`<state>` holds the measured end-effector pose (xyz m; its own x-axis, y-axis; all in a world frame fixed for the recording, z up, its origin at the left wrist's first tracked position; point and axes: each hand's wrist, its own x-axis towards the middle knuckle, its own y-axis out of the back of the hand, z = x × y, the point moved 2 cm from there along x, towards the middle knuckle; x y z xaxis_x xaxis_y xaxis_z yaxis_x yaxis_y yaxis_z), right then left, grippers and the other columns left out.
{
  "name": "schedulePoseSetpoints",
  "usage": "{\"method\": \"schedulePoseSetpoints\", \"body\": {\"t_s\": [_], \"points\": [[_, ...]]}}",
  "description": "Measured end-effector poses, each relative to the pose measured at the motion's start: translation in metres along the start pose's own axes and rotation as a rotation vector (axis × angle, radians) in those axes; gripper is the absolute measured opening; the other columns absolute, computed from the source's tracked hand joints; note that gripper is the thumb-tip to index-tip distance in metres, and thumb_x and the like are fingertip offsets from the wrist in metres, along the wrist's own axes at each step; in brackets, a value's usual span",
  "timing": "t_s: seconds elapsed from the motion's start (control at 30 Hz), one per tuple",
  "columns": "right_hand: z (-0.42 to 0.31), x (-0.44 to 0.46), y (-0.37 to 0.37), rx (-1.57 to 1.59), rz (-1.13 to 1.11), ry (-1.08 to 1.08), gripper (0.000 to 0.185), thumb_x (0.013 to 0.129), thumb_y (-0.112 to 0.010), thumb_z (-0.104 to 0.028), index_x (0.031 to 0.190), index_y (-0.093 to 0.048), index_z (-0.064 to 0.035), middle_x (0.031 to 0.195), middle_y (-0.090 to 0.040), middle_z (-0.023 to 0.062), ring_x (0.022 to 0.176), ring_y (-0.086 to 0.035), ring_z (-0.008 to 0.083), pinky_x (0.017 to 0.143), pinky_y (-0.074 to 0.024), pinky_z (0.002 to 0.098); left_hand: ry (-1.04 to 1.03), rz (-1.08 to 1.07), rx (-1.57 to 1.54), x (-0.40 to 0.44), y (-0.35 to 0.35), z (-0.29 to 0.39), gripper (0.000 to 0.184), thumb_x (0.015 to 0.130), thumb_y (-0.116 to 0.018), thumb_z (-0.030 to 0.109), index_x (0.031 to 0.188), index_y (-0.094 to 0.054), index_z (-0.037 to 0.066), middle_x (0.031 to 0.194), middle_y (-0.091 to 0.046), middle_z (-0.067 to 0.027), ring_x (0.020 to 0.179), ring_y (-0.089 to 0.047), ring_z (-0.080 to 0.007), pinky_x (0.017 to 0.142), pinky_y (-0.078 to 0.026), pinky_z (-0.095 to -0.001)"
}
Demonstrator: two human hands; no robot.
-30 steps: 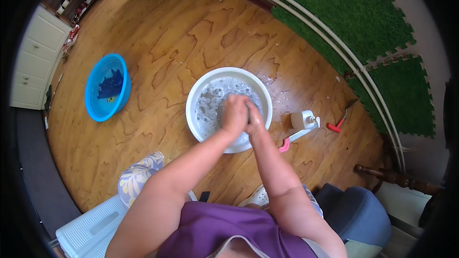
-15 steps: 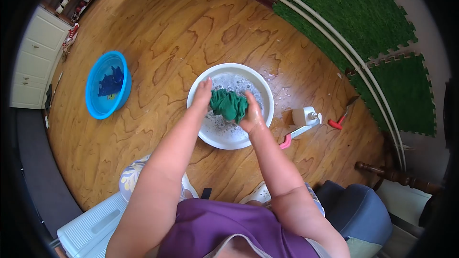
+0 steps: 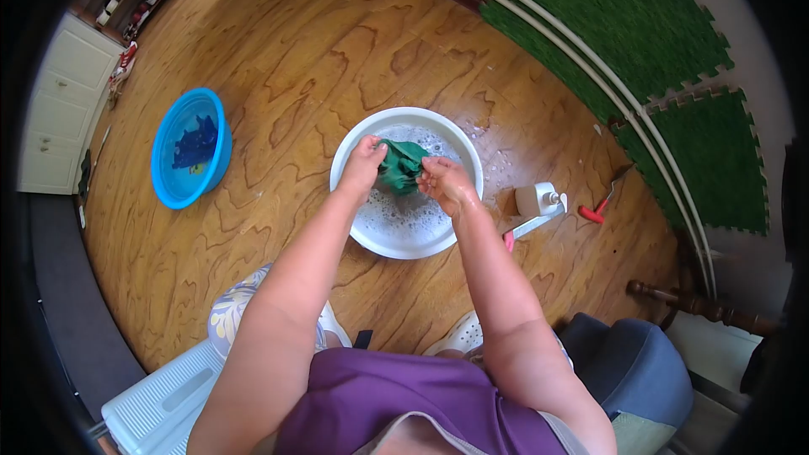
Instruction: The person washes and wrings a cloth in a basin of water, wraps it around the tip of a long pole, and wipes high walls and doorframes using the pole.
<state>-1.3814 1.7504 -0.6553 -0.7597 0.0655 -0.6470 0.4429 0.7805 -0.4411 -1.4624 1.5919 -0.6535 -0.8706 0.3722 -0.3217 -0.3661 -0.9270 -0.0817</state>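
A wet green cloth [image 3: 403,170] hangs crumpled between my two hands, over a white basin [image 3: 358,240] of sudsy water. My left hand [image 3: 364,166] pinches its left upper edge near the basin's left rim. My right hand [image 3: 447,183] grips the right side of the cloth with fingers curled and thumb up, and its skin looks wet. The exact kind of garment or cloth cannot be made out. Part of its lower side is blurred above the foam.
A blue basin [image 3: 222,170] with dark blue cloth in it stands to the left. Right of the white basin are a white pump bottle [image 3: 536,200], a pink-handled tool [image 3: 527,228] and a red-handled tool [image 3: 593,214]. A grey-blue seat [image 3: 645,379] is at lower right.
The green cloth has gone from a bunched roll to hanging looser between my hands. My right hand has turned, its fingers now curled in on the cloth's edge.
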Motion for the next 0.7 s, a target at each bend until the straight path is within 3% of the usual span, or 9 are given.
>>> {"method": "schedulePoseSetpoints", "body": {"t_s": [0.2,0.3,0.33,0.37,0.4,0.5,0.57,0.63,0.7], "points": [[-0.009,0.003,0.003,-0.155,0.204,0.221,0.023,0.091,-0.055,-0.026,0.089,-0.060,-0.0029,0.076,-0.057,0.0019,0.067,-0.050,0.0128,0.062,-0.0431,0.0293,0.121,-0.051,-0.196,0.000,0.007,0.024,0.011,0.089,-0.056,0.017,0.096,-0.052,0.009,0.086,-0.056,-0.0005,0.081,-0.053,-0.0101,0.075,-0.043,-0.0237],[-0.016,0.000,-0.001,-0.222,0.232,0.406,0.028,0.093,-0.051,-0.028,0.091,-0.059,-0.0008,0.077,-0.057,0.0026,0.069,-0.050,0.0122,0.065,-0.0431,0.0287,0.154,-0.272,0.110,-0.003,0.010,0.048,0.034,0.079,-0.069,0.026,0.102,-0.054,0.006,0.094,-0.059,-0.0051,0.088,-0.055,-0.0147,0.079,-0.044,-0.0272],[-0.019,-0.001,-0.003,-0.284,0.246,0.512,0.030,0.094,-0.050,-0.029,0.093,-0.059,-0.0001,0.078,-0.058,0.0030,0.070,-0.050,0.0122,0.066,-0.0435,0.0286,0.027,-0.320,0.388,-0.006,0.011,0.058,0.041,0.074,-0.072,0.025,0.106,-0.053,0.005,0.098,-0.059,-0.0060,0.091,-0.054,-0.0157,0.081,-0.044,-0.0281],[-0.019,0.001,-0.002,-0.286,0.246,0.511,0.030,0.094,-0.050,-0.029,0.093,-0.059,-0.0001,0.078,-0.058,0.0030,0.070,-0.050,0.0122,0.066,-0.0435,0.0286,-0.104,-0.363,0.664,-0.009,0.011,0.068,0.049,0.070,-0.075,0.024,0.109,-0.053,0.005,0.101,-0.059,-0.0070,0.095,-0.054,-0.0168,0.083,-0.044,-0.0291],[-0.021,0.004,-0.001,-0.264,0.209,0.480,0.031,0.095,-0.048,-0.029,0.093,-0.059,0.0003,0.080,-0.058,0.0034,0.072,-0.051,0.0124,0.068,-0.0436,0.0284,-0.053,-0.432,0.654,-0.012,0.013,0.075,0.059,0.066,-0.077,0.023,0.115,-0.051,0.004,0.105,-0.058,-0.0104,0.099,-0.054,-0.0197,0.086,-0.043,-0.0316],[-0.030,-0.004,0.000,-0.241,0.135,0.391,0.037,0.094,-0.050,-0.035,0.097,-0.059,0.0015,0.083,-0.060,0.0055,0.076,-0.053,0.0137,0.071,-0.0442,0.0282,0.029,-0.529,0.819,-0.009,0.024,0.083,0.056,0.067,-0.075,0.019,0.115,-0.051,0.004,0.104,-0.058,-0.0101,0.097,-0.054,-0.0190,0.085,-0.044,-0.0310],[-0.031,-0.005,0.003,-0.269,0.158,0.194,0.045,0.089,-0.057,-0.043,0.097,-0.059,0.0016,0.085,-0.060,0.0077,0.078,-0.054,0.0154,0.072,-0.0452,0.0288,0.043,-0.514,0.780,-0.003,0.032,0.075,0.052,0.067,-0.072,0.012,0.115,-0.052,0.004,0.103,-0.058,-0.0101,0.096,-0.055,-0.0194,0.084,-0.045,-0.0313],[-0.026,0.000,0.013,-0.418,0.161,0.198,0.056,0.080,-0.066,-0.045,0.105,-0.059,0.0040,0.089,-0.061,0.0117,0.081,-0.057,0.0187,0.074,-0.0465,0.0300,0.016,-0.322,0.619,0.001,0.039,0.071,0.049,0.068,-0.068,0.006,0.114,-0.053,0.003,0.101,-0.058,-0.0108,0.095,-0.055,-0.0201,0.083,-0.046,-0.0318],[-0.009,0.014,0.033,-0.779,0.318,0.453,0.064,0.075,-0.071,-0.041,0.114,-0.055,0.0068,0.090,-0.063,0.0168,0.085,-0.060,0.0267,0.080,-0.0472,0.0328,-0.039,-0.244,0.767,0.008,0.046,0.052,0.051,0.067,-0.066,0.004,0.116,-0.054,0.003,0.103,-0.058,-0.0135,0.095,-0.056,-0.0228,0.083,-0.046,-0.0331]]}}
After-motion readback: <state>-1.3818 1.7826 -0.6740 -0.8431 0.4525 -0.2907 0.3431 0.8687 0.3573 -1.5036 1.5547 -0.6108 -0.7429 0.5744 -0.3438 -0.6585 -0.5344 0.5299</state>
